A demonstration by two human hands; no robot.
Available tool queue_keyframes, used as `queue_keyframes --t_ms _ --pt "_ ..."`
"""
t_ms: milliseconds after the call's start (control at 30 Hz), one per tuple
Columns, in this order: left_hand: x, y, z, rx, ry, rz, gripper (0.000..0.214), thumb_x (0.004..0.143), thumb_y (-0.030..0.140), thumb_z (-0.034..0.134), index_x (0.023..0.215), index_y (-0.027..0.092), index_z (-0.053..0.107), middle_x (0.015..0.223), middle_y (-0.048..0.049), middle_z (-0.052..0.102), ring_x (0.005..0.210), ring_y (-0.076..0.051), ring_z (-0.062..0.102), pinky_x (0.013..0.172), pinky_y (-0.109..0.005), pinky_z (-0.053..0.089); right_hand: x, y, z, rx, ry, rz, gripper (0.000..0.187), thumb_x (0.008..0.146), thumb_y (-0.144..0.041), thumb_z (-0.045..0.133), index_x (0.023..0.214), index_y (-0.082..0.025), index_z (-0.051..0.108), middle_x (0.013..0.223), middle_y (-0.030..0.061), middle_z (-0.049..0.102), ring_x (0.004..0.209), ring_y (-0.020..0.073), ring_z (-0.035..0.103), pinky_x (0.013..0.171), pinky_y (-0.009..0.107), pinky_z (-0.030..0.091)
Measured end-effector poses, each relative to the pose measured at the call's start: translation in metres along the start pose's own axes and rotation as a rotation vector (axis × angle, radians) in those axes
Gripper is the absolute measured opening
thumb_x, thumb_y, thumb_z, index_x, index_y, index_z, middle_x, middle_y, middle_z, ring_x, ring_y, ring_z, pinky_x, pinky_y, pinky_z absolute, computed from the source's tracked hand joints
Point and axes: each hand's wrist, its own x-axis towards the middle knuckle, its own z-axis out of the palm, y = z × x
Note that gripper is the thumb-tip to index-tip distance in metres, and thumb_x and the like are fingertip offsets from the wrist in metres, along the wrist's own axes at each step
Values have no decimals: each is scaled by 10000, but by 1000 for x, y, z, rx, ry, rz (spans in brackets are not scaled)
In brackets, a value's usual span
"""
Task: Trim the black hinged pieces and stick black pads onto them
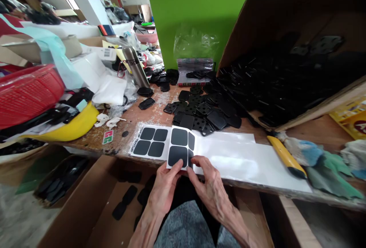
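Observation:
A white sheet of black rounded-square stickers (179, 136) sits at the table's front edge, its right side bent upward. My left hand (163, 187) grips the lower edge of this sheet, with the thumb on top of a sticker. At the sheet's right side, my right hand (211, 187) has its thumb and fingers closed around the edge near a sticker; whether that sticker is being peeled I cannot tell. Another sheet section with black stickers (156, 148) lies flat to the left. Blank white sheets (237, 160) stretch out to the right.
Behind the sheets is a pile of black plates (200, 109), some with holes. A cardboard box (243, 23) full of black parts tips open at right. A yellow-handled tool (286, 156), cloths (328, 172), a steel flask (135, 67) and a red basket (31, 92) surround the workspace.

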Motion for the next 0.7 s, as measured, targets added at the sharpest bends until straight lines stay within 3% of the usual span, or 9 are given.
queue_keyframes --t_ms 267,433,567,700 --pt "2 -1 -1 158 -2 25 240 739 241 652 961 154 675 875 -56 699 845 -171 624 817 -273 447 7 7 -6 114 -126 118 138 812 -175 476 934 -186 539 871 38 585 786 156 577 724 281 465" --pt "2 1 -3 176 -9 29 245 732 233 659 961 147 679 875 -59 696 836 -168 621 834 -277 442 9 8 -7 121 -130 76 177 812 -127 425 918 -175 557 891 41 595 807 147 573 752 267 443" --pt "4 -3 -4 121 19 12 226 721 234 667 926 136 668 866 -63 684 796 -159 615 764 -269 467 10 12 -7 104 -120 164 180 826 -153 415 927 -187 559 855 19 605 766 141 567 723 262 428" --pt "10 -5 -12 78 138 13 228 681 240 701 868 125 636 852 -54 659 710 -133 596 640 -250 474 15 23 -21 88 -113 273 177 874 -244 383 888 -192 552 773 10 599 698 142 550 662 262 415"
